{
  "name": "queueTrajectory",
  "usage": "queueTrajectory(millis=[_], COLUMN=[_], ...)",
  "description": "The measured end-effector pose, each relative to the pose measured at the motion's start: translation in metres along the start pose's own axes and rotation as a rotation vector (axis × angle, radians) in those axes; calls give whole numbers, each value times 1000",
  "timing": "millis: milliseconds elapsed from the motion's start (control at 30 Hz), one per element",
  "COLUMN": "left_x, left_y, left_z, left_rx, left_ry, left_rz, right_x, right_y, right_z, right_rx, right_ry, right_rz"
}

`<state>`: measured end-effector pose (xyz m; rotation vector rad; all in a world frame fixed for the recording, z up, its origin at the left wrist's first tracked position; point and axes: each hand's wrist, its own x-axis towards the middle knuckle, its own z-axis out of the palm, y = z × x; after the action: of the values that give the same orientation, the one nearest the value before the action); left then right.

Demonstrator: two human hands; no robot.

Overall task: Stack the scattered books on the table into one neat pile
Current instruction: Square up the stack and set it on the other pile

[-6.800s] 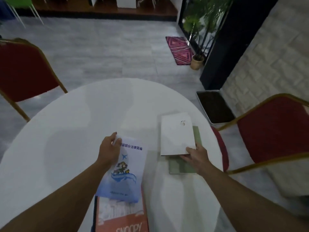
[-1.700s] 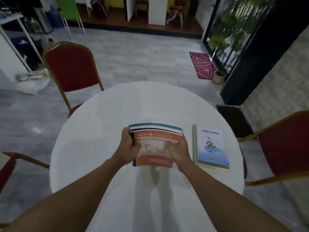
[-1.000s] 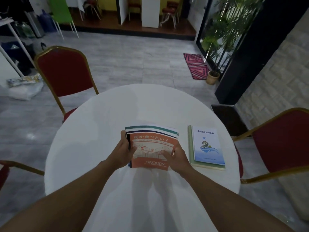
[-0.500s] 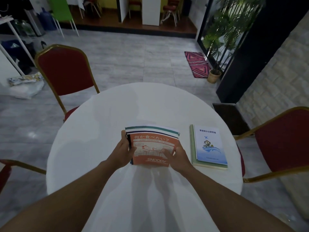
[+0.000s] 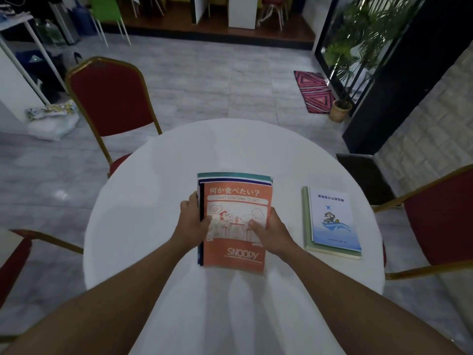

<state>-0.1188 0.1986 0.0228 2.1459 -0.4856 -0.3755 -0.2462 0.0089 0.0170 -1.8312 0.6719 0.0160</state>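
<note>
Our left hand (image 5: pixel 190 224) and right hand (image 5: pixel 272 233) close their fingers on the side edges of the orange Snoopy book (image 5: pixel 236 226), thumbs on its cover, atop an uneven set of books (image 5: pixel 234 177) at mid-table (image 5: pixel 143 213). The second pile (image 5: pixel 331 220) lies well apart to the right. Risk, in our judgement: in carrying across, the loosely squared lower volumes slip and fan out.
</note>
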Motion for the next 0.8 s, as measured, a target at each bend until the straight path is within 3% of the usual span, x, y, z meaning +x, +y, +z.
queueTrajectory(millis=[333, 500, 800], left_x=[-27, -36, -27], left_y=[-79, -111, -122], left_z=[-17, -25, -27], left_rx=[125, 335, 316], left_ry=[1, -51, -162], left_rz=[-344, -392, -529], right_x=[5, 4, 5], right_y=[15, 36, 50], right_z=[88, 128, 147], right_rx=[-147, -208, -484], right_ry=[-50, -57, 66], right_rz=[265, 272, 203])
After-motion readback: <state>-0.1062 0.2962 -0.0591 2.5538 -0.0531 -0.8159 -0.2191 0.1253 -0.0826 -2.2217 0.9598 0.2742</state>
